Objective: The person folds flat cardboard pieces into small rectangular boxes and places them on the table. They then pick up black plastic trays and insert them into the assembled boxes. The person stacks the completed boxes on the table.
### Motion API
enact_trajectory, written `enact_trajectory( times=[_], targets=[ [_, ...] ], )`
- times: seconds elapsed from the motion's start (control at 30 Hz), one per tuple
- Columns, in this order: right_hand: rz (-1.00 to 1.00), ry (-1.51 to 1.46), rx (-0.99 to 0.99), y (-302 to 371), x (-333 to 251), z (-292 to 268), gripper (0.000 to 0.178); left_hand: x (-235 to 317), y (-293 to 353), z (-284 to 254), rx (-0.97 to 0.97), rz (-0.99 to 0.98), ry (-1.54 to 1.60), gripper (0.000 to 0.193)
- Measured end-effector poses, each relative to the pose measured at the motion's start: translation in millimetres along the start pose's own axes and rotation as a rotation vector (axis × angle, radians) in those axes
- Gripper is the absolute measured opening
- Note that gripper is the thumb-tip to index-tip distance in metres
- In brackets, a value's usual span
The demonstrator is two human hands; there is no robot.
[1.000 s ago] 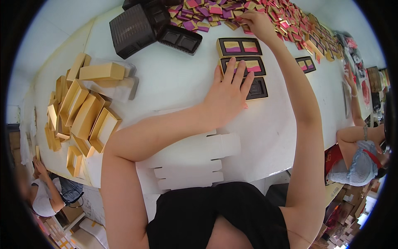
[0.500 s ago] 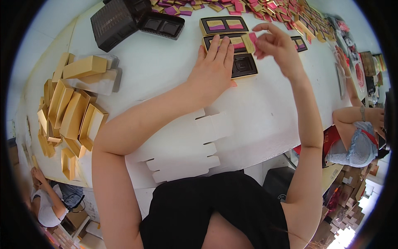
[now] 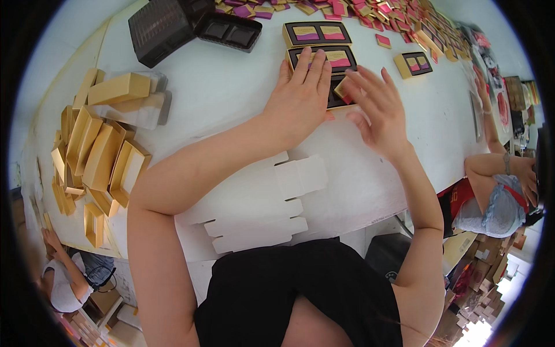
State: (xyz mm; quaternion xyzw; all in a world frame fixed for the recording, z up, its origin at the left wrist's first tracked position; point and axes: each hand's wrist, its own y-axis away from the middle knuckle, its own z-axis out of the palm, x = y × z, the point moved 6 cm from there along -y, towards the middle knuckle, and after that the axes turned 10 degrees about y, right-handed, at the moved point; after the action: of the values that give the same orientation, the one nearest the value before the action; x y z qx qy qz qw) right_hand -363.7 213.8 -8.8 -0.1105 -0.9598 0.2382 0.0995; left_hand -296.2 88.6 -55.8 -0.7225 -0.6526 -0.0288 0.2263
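Three gold boxes with black two-part trays stand in a column in front of me. The far box [image 3: 317, 34] holds two small flat packets, one gold and purple, one gold and pink. Across the middle box [image 3: 346, 59] lies my left hand [image 3: 298, 95], flat with fingers spread; a gold and pink packet [image 3: 340, 56] shows beside its fingertips. It also covers part of the near box [image 3: 335, 103]. My right hand [image 3: 378, 110] is over that box's right side, fingers stretched and thumb apart. Its fingertips touch a tilted gold packet [image 3: 341, 89], partly hidden, at the black tray.
Empty gold boxes [image 3: 104, 156] are heaped at the left by a clear plastic tray [image 3: 156, 110]. Black trays [image 3: 228, 32] are stacked beyond. Many packets [image 3: 370, 11] cover the far side. A filled box [image 3: 414, 65] stands right; flat white cardboard [image 3: 254, 220] lies near me.
My right hand has moved nearer, from pinching a pink and gold packet at the middle box to the near box, and its fingers have spread. The boxes have shifted slightly right.
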Motion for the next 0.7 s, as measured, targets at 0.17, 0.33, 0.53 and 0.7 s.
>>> enact_trajectory(
  times=[0.17,0.33,0.53,0.7],
  targets=[
    [-0.038,0.051,-0.149,18.2,-15.8,20.8,0.072,0.3,-1.3,1.7,0.013,0.013,-0.024,0.090],
    [0.109,0.212,-0.209,5.5,-45.9,16.1,0.081,-1.4,-0.5,5.0,0.066,0.019,-0.043,0.087],
    [0.126,-0.065,-0.247,0.6,-11.0,8.2,0.043,1.4,-1.0,2.8,0.010,0.021,-0.088,0.087],
    [0.108,-0.073,0.233,-111.8,75.2,25.8,0.016,2.8,-0.7,-1.7,-0.023,0.009,-0.053,0.088]
  ],
)
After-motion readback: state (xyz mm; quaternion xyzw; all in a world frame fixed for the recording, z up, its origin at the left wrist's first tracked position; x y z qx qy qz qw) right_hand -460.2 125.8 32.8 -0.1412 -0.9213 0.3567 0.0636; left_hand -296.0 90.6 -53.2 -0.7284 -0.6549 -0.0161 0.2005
